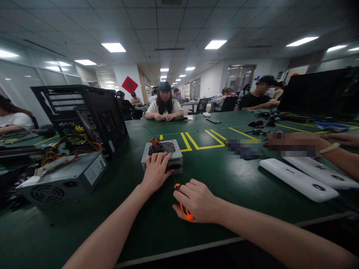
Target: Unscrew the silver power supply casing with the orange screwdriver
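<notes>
A small grey metal power supply unit (176,149) with a perforated face sits on the green table in front of me. My left hand (155,168) lies over its near side, fingers across the top and thumb at the front edge, gripping it. A bundle of coloured cables (155,145) rises beside those fingers. Closed around an orange-and-black handle, probably a screwdriver (187,213), my right hand (198,201) is just right of and nearer than the unit. The tool's thin shaft points up toward the unit's front; whether its tip touches is unclear.
To the left stand a larger power supply (81,175) and an open black computer case (106,116). On the right are white elongated devices (297,179), a co-worker's arm (342,158) and a dark monitor (314,93). Another person (165,106) sits across the table.
</notes>
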A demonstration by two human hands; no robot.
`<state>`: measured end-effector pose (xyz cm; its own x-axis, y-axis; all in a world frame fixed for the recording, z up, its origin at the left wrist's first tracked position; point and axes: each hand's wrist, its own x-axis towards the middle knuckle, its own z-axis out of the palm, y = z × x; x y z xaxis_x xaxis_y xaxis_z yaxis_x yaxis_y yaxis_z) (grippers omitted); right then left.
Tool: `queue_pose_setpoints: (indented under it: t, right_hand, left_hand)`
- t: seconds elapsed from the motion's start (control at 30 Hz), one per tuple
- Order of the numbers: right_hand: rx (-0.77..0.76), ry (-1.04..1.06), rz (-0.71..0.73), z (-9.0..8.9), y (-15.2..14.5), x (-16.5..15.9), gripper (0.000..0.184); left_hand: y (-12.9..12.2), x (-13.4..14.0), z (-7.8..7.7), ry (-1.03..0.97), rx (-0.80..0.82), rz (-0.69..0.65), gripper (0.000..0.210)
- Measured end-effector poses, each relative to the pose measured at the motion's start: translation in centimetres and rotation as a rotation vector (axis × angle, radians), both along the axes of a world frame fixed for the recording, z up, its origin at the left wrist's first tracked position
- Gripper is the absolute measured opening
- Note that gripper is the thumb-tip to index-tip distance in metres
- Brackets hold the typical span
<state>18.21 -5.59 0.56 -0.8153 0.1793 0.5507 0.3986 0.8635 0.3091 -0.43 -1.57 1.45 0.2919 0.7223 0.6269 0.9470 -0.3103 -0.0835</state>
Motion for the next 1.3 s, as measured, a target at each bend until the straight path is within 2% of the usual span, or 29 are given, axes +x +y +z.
queue_pose_setpoints:
  t: [0.23, 0.4, 0.53, 0.7, 0.83, 0.97, 1.1, 1.3]
  right_hand:
    - [0.027, -0.050, 0.018, 0.33, -0.13, 0.38, 0.005]
    - [0.036, 0.044, 0.028, 0.27, 0.02, 0.22, 0.022]
    - [-0.020, 0.058, -0.017, -0.09, -0.02, 0.09, 0.012]
    - [0.031, 0.054, -0.008, 0.56, -0.22, 0.57, 0.005]
    - [0.048, 0.058, 0.003, 0.84, -0.03, 0.67, 0.007]
    - [0.019, 0.131, 0.004, 0.20, 0.30, 0.36, 0.017]
    - [0.066, 0.076, 0.033, 0.07, 0.28, 0.44, 0.007]
    - [0.129, 0.041, 0.054, 0.78, 0.10, 0.57, 0.007]
  left_hand:
    - [-0.01, 0.00, -0.04, -0.002, -0.003, -0.001, 0.053]
    - [-0.01, -0.03, -0.07, 0.001, 0.002, -0.001, 0.052]
    - [-0.04, 0.00, 0.02, 0.007, 0.000, -0.001, 0.053]
    - [0.01, 0.04, -0.02, -0.001, 0.002, 0.010, 0.054]
    - [0.07, 0.06, -0.14, -0.006, 0.003, 0.015, 0.054]
    - [0.03, 0.08, -0.16, -0.008, 0.004, 0.020, 0.053]
    - [-0.13, 0.07, -0.03, 0.000, 0.007, 0.009, 0.052]
    - [-0.10, -0.02, -0.08, 0.007, 0.013, 0.005, 0.050]
